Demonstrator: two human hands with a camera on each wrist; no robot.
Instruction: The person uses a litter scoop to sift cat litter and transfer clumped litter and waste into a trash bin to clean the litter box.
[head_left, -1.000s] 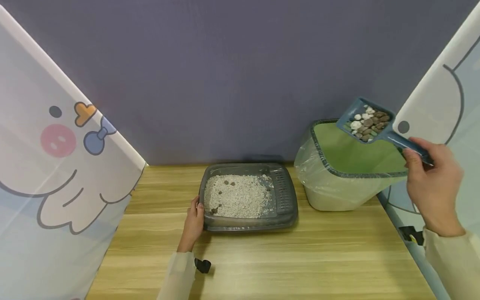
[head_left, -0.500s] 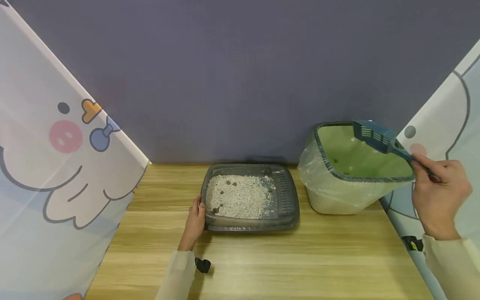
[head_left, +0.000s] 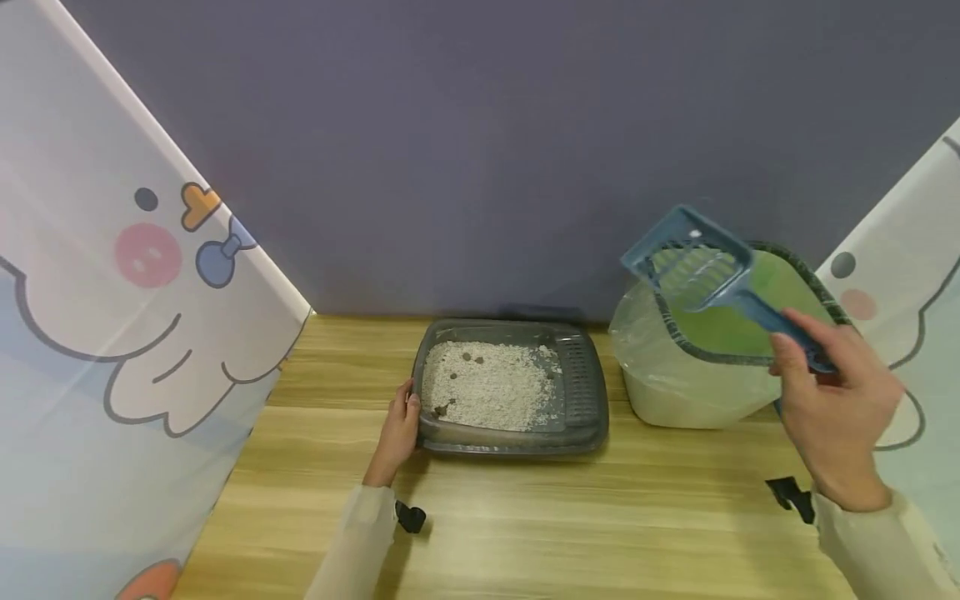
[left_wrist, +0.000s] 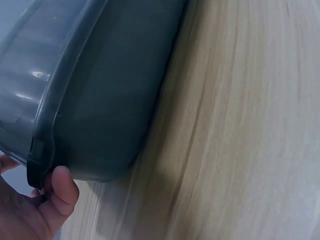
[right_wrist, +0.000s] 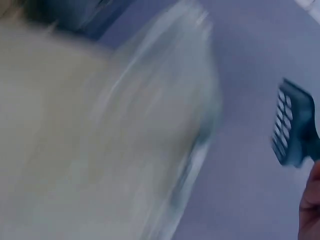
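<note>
My right hand [head_left: 843, 408] grips the handle of a blue slotted litter scoop [head_left: 767, 315], held above the left rim of the bin [head_left: 682, 387]. The bin's green inside shows through the scoop's slots, and the clumps it carried are gone, apart from a possible small white speck. In the right wrist view the scoop [right_wrist: 300, 125] stands at the right edge. With my left hand [head_left: 397, 433] I hold the left side of the grey litter tray [head_left: 510, 446]. Thumb and fingers pinch the tray's rim [left_wrist: 42, 150] in the left wrist view.
Pale litter [head_left: 487, 387] with several dark clumps lies in the tray, which has a slotted strip at its right. A clear plastic liner [head_left: 633, 333] hangs over the bin's rim. Behind the wooden table [head_left: 585, 525] rises a grey wall [head_left: 450, 167]; printed panels [head_left: 90, 333] flank it.
My right hand tipped the loaded scoop over the bin, and clumps dropped in. It has since turned the scoop back up and moved left. My left hand stays on the tray.
</note>
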